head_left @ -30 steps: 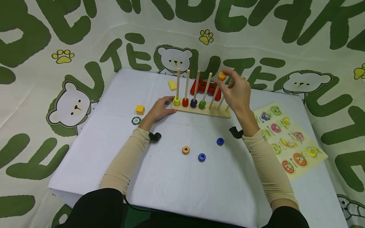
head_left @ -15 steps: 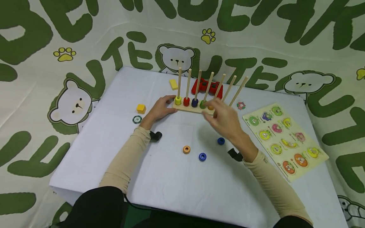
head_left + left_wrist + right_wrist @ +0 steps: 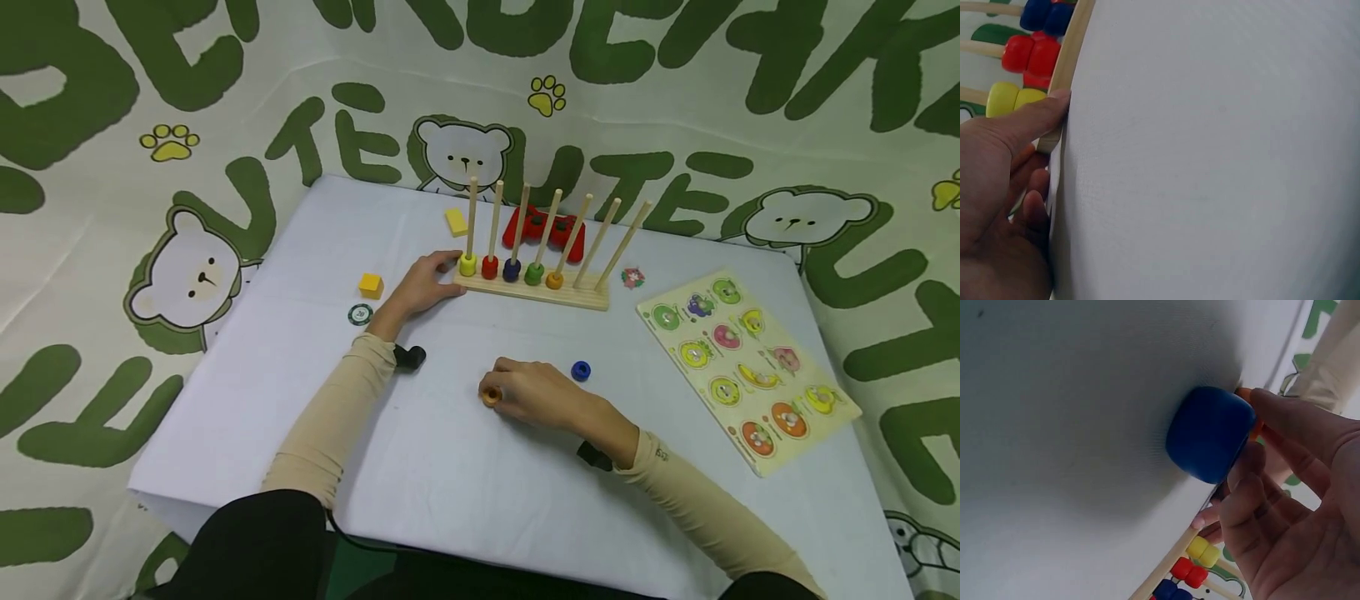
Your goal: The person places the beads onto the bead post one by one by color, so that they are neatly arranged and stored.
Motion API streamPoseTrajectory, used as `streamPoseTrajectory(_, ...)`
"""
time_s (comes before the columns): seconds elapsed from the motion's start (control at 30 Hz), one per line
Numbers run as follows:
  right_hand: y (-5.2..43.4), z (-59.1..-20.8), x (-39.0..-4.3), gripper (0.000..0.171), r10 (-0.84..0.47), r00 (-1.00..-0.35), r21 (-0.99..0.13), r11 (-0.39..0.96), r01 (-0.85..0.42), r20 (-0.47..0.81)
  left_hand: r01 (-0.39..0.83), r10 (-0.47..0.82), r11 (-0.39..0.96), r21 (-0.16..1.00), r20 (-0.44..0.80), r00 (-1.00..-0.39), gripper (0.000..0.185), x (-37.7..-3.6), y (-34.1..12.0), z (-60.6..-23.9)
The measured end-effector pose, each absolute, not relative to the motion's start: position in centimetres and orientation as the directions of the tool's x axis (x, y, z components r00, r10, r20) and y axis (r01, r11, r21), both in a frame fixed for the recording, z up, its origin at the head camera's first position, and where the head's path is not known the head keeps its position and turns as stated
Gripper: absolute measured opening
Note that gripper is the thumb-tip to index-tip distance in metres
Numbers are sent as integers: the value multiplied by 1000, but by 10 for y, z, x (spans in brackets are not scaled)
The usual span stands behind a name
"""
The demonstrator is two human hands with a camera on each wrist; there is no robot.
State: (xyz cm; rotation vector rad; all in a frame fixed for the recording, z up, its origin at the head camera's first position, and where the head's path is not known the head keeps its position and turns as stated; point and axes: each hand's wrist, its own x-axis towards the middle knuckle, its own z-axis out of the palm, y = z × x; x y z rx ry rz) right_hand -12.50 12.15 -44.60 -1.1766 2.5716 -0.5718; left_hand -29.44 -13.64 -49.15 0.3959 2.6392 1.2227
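Right hand (image 3: 536, 395) is down on the white table cover (image 3: 450, 483), fingers curled over an orange ring (image 3: 491, 396) that lies flat on the cover. Fingertips touch the ring from the right side. In the right wrist view only a sliver of that orange ring (image 3: 1244, 395) shows behind a blue ring (image 3: 1210, 434), which sits under the palm (head view hides this blue ring beneath the hand). Cannot tell from either view whether the fingers actually pinch the orange ring or just rest against it.

Left hand (image 3: 423, 285) lies flat at the left end of the wooden peg base (image 3: 534, 291), thumb pressed on the front edge of the base (image 3: 1060, 100), other fingers relaxed and straight, nothing gripped.

The base carries seven upright pegs. The first five from the left each hold one ring at the bottom: yellow-green ring (image 3: 467, 266), red ring (image 3: 489, 268), dark blue ring (image 3: 512, 270), green ring (image 3: 533, 273), second orange ring (image 3: 554, 281). The two right pegs are bare.

Another loose blue ring (image 3: 581, 371) lies just right of the right hand, not touching it.

Elsewhere on the cover:
- yellow cube (image 3: 371, 286), left of the left hand
- round green token (image 3: 360, 314), near the left wrist
- yellow block (image 3: 456, 222) and red toy (image 3: 542, 230), behind the pegs
- fruit puzzle board (image 3: 746, 367), far right
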Motion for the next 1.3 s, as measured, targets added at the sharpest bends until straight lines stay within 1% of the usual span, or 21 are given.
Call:
streamPoseTrajectory(0.1,125,-443,-128,19,-758,-652,-465,589,-661,-34,157,324,624,766,-71,-943,73,-295,-137,-492)
streamPoseTrajectory(0.2,134,-432,-135,23,-721,-692,-473,598,-647,35,159,328,626,764,-72,-942,73,-295,-137,-492)
streamPoseTrajectory(0.3,146,-413,-147,26,-641,-755,-477,624,-619,140,154,327,625,765,-77,-942,73,-294,-137,-491)
streamPoseTrajectory(0.43,166,-380,-166,31,-476,-825,-500,657,-564,306,151,321,626,765,-76,-944,74,-294,-137,-489)
streamPoseTrajectory(0.53,178,-359,-183,34,-332,-837,-519,667,-534,435,159,326,626,764,-71,-943,74,-294,-137,-488)
streamPoseTrajectory(0.67,189,-341,-206,33,-181,-812,-523,684,-509,554,168,334,627,761,-68,-940,74,-293,-137,-488)
streamPoseTrajectory(0.77,192,-336,-222,33,-113,-805,-535,692,-485,583,171,337,625,762,-65,-939,74,-293,-136,-488)
streamPoseTrajectory(0.87,192,-335,-233,32,-80,-811,-544,703,-458,580,171,338,620,766,-64,-939,73,-293,-136,-488)
streamPoseTrajectory(1.1,192,-335,-242,37,-72,-831,-539,730,-421,552,174,340,614,770,-59,-939,73,-293,-135,-489)
streamPoseTrajectory(1.3,191,-335,-244,39,-68,-865,-538,758,-369,498,175,338,617,768,-57,-940,72,-294,-136,-490)
